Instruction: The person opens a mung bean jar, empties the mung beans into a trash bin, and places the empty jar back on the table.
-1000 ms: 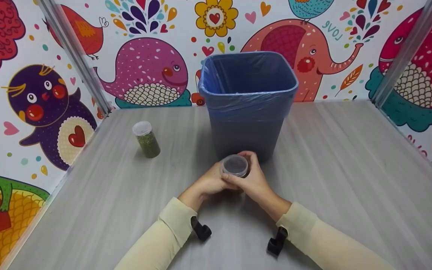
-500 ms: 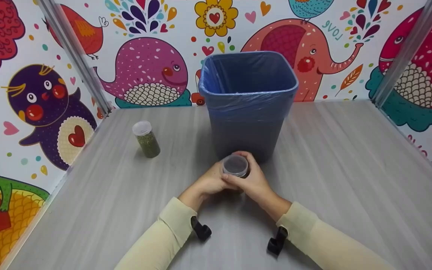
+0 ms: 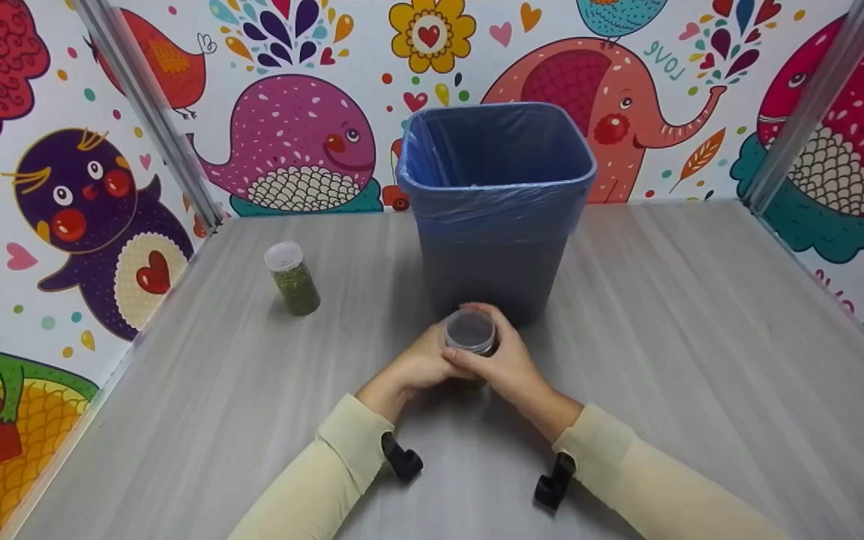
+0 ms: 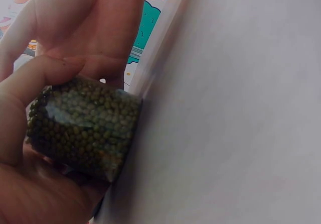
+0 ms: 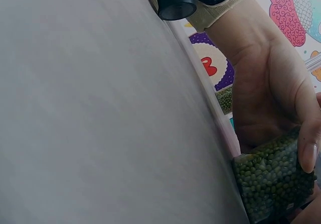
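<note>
A clear plastic jar [image 3: 469,330] of green beans stands on the table, close in front of the bin. Low on its side, my left hand [image 3: 423,358] grips it, and the left wrist view shows the thumb [image 4: 40,78] lying across the jar of beans [image 4: 88,126]. My right hand [image 3: 511,361] curls its thumb and fingers round the jar's see-through top. From the right wrist view, the beans [image 5: 273,181] reach down to the jar's base. Whether the round top is a separate lid I cannot tell.
A tall bin [image 3: 499,247] with a blue liner stands right behind my hands. Back left, a second jar [image 3: 295,281] of green beans stands upright with a pale lid. Picture-covered walls [image 3: 304,142] border the grey table [image 3: 702,337].
The fingers of my right hand have slid a little leftward round the far side of the jar's top. The jar, left hand and bin stay in place.
</note>
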{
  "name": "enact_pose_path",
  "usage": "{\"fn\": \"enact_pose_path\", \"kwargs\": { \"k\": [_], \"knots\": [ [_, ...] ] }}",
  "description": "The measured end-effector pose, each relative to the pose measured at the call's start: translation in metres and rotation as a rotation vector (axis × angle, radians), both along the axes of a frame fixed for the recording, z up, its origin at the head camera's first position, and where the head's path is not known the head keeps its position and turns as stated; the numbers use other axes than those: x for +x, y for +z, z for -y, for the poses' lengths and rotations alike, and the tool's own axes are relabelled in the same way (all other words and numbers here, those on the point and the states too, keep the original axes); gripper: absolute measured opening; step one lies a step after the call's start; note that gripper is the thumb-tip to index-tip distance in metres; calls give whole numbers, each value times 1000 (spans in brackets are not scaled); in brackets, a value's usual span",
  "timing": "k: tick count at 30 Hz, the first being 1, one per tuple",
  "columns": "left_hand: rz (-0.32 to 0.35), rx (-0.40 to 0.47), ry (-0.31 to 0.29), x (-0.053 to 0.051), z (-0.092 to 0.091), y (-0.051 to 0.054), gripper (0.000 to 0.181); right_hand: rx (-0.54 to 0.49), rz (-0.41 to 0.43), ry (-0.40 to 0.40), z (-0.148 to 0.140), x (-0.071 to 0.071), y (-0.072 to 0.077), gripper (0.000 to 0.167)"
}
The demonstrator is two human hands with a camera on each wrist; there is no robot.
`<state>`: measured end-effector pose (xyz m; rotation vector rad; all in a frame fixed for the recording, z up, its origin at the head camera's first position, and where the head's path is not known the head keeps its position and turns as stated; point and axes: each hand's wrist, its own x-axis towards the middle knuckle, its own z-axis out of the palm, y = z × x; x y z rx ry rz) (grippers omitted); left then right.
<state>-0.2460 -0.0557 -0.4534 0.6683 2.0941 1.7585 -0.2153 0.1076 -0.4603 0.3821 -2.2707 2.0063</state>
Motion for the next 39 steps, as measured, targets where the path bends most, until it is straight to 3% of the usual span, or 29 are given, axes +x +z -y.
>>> {"fn": "enact_pose_path", "kwargs": {
  "k": [11,26,39],
  "knots": [
    [7,8,4,1,1,0,84,-8,0,-30,0,0,0,82],
    [2,37,-10,-1,1,-3,80,2,46,-64,1,2,2,76],
    [6,40,-9,0,1,-2,85,-12,-8,-31,1,1,0,73]
  ]
}}
